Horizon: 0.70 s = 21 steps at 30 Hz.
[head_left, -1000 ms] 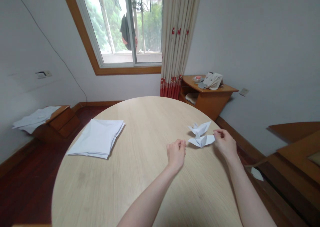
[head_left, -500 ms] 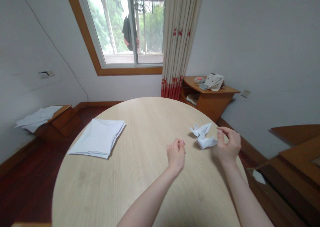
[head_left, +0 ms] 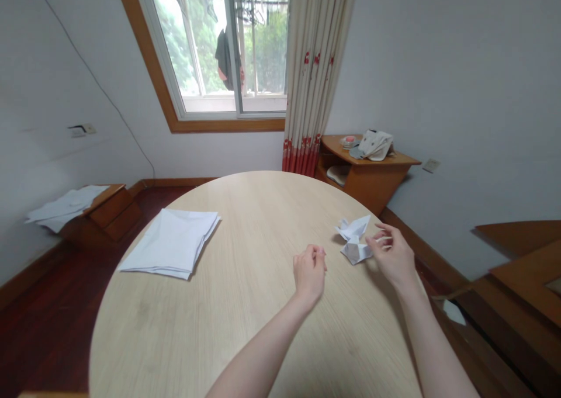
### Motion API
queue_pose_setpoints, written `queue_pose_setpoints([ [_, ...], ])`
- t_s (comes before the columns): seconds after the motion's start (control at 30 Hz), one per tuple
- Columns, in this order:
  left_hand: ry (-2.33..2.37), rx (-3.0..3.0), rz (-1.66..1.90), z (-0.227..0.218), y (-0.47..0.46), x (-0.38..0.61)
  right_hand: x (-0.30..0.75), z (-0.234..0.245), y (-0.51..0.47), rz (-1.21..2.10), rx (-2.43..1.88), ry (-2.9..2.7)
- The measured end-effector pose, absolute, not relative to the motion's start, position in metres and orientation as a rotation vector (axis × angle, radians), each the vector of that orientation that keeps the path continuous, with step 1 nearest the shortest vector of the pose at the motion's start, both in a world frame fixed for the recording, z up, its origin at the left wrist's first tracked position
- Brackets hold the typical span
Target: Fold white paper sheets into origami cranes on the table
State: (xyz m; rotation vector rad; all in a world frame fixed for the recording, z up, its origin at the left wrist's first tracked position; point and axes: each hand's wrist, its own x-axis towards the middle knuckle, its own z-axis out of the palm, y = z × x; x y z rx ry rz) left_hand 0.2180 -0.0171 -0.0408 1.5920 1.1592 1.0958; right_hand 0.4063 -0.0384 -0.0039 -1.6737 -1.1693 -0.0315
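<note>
Reaching across a round pale-wood table (head_left: 245, 328) with the right hand (head_left: 393, 258), fingers spread and gripping nothing, fingertips apparently just brushing a small folded white paper figure (head_left: 357, 252) near the table's far right edge. Just behind it, a second folded white paper figure (head_left: 353, 228). Close by, the left hand (head_left: 309, 269) curled into a loose, empty fist. Well to the left, a flat stack of white paper sheets (head_left: 170, 243).

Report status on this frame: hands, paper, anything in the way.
Left hand curled, empty, over table. Right hand open, at folded paper piece. Second folded piece just behind it; paper stack well clear, left.
</note>
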Motion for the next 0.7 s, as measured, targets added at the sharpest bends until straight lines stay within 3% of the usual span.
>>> queue_pose_setpoints([
  [0.7, 1.132, 1.564, 1.105, -0.0437, -0.0168, 0.2190, 0.3989, -0.0038, -0.0396, -0.113, -1.583, -1.320],
])
